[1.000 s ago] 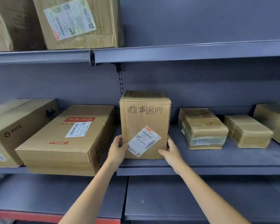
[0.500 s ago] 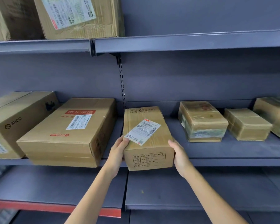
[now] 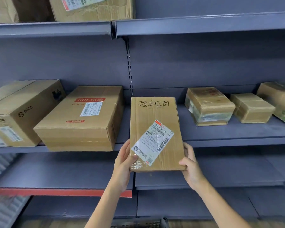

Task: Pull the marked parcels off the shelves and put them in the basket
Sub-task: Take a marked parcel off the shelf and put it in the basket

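A brown cardboard parcel (image 3: 155,116) with black handwriting near its top and a white shipping label hangs in front of the middle shelf (image 3: 237,140), clear of it. My left hand (image 3: 123,163) grips its lower left corner, thumb on the front face. My right hand (image 3: 190,168) holds its lower right corner, fingers wrapped behind. At the bottom edge of the view a dark mesh basket rim (image 3: 138,225) shows, directly below my arms.
On the middle shelf, two large boxes (image 3: 82,122) (image 3: 21,111) lie to the left and three small taped parcels (image 3: 207,106) to the right. More boxes (image 3: 92,7) sit on the top shelf. A lower shelf (image 3: 220,175) lies behind my hands.
Both hands have pulled the parcel off the middle shelf toward me and lowered it. It now faces me flat, its handwritten face up, and the view has tilted down.
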### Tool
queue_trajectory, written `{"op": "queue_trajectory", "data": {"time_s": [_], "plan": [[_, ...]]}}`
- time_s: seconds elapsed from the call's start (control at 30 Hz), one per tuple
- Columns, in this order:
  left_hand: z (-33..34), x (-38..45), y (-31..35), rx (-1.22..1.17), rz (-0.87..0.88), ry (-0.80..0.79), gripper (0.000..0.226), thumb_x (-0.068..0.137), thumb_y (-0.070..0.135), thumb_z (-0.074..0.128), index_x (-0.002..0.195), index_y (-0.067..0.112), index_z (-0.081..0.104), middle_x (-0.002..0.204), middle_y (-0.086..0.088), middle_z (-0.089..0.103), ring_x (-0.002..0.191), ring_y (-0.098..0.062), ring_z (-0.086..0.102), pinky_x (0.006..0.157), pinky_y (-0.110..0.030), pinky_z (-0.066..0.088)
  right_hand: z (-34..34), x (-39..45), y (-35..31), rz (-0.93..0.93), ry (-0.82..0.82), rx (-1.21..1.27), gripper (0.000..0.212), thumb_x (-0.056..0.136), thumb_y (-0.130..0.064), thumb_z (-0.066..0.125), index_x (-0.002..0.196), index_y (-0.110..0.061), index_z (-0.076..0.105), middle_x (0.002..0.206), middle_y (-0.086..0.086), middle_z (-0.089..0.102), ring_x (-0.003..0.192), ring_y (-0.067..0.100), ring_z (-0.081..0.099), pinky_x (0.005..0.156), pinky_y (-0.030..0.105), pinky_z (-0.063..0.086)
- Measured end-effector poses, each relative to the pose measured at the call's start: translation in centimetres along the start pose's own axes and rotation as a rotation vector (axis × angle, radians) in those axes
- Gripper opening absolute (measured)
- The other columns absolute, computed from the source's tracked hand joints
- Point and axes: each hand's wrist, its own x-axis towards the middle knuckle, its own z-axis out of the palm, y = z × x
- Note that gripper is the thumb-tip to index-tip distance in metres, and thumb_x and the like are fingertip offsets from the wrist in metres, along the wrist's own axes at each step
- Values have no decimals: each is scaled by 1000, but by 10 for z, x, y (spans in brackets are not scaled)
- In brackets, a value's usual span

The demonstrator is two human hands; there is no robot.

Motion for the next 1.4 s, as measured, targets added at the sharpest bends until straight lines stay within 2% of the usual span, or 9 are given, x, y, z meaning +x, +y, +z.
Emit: {"op": "queue_trajectory", "data": {"time_s": [0.2,0.4,0.57,0.73,0.93,1.07,1.17,1.27,1.4], "plan": [[-19,-47,-13,20,-42,-35,51,76,11,54,122,31,51,121,2,64,109,-19,62,78,-30,52,13,-57,27,37,67,-9,59,55,-8,42,109,-32,46,111,-6,53,98,11,51,72,27,43],[-30,-95,-24,31,-81,-1,51,69,9,55,116,27,53,117,1,65,110,-25,59,86,-42,47,14,-105,49,98,33,-93,72,56,-7,43,119,-40,42,113,-9,54,102,11,51,71,25,45],[-36,-135,-43,61,-131,62,49,69,8,57,115,26,51,118,3,65,107,-18,61,82,-33,51,6,-131,72,191,-26,-159,84,56,-3,45,133,-36,36,116,-7,56,106,13,52,74,26,45],[-40,-172,-68,40,-254,133,52,66,3,54,111,29,51,115,3,65,104,-20,61,85,-43,47,-4,-154,101,303,-55,-182,85,56,-3,45,131,-43,37,114,-10,58,103,11,54,74,23,44],[-65,-205,-99,32,-420,186,55,61,3,53,111,25,48,110,1,64,97,-18,64,69,-33,53,-6,-183,148,500,-70,-246,87,68,6,46,142,-36,25,126,-3,51,104,14,53,71,23,43],[-89,-221,-128,113,-600,167,55,62,6,51,112,29,46,120,0,58,92,-16,60,51,-20,46,-7,-199,186,645,-61,-365,89,72,16,42,144,-34,22,117,-17,53,83,8,54,61,18,42],[-108,-222,-154,170,-693,125,52,77,-6,48,115,28,44,123,0,55,89,-12,57,59,-23,45,-8,-206,215,729,-46,-418,92,71,16,42,144,-36,22,126,-8,51,80,11,52,53,17,39],[-119,-220,-181,173,-759,119,55,83,-18,38,119,24,41,124,0,53,98,-15,57,70,-30,48,-8,-211,245,817,-21,-441,92,73,18,41,146,-32,17,126,-3,52,82,9,53,55,17,41],[-127,-220,-215,174,-818,118,56,83,-23,36,119,21,40,116,-8,58,105,-27,60,80,-47,54,-9,-219,282,897,9,-481,92,75,21,41,148,-27,11,136,3,44,108,16,50,62,17,42]]}}
